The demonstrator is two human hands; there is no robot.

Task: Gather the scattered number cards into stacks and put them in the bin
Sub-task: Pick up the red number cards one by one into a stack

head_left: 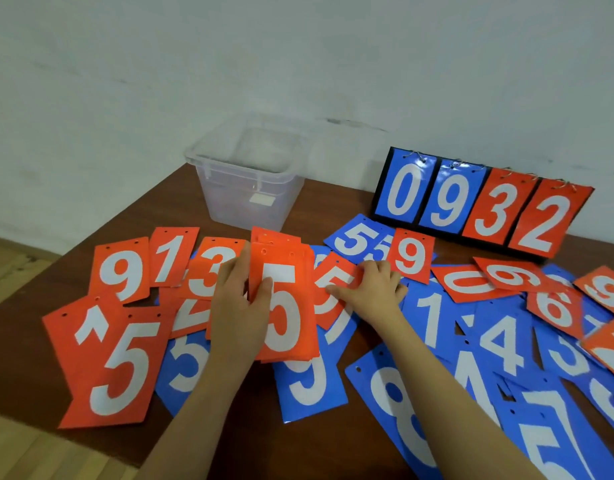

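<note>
- Right, from the head view, the left hand (241, 306) is gripping a small stack of orange number cards (286, 306) with a white 5 on top, thumb curled over the front face and fingers wrapped behind the left edge, and the stack is tilting up off the dark brown wooden table (333, 209).
- The right hand (371, 289) is lying on another orange 5 card (333, 289) just to the right of the stack, fingers curled down and pinching at its edge.
- More orange cards are lying scattered on the left: a 9 (120, 273), a 1 (172, 256), a 3 (212, 271) and a large 5 (122, 368) nearest the camera, several overlapping.
- Blue cards are spreading across the right side, among them a 5 (354, 239), a 1 (432, 320), a 4 (499, 341) and an 8 (399, 407), with orange ones mixed over them, including an upright 9 (411, 256) just beyond the right hand.
- The clear plastic bin (250, 178) is sitting at the far edge of the table, beyond the hands and apart from the cards, a pale label on its front wall.
- A black flip scoreboard (478, 199) is standing at the back right, showing blue 0 and 9, then orange 3 and 2, hung on metal rings.
- A pale wall (298, 64) is rising behind, and light wooden flooring (11, 268) is showing at the left.
</note>
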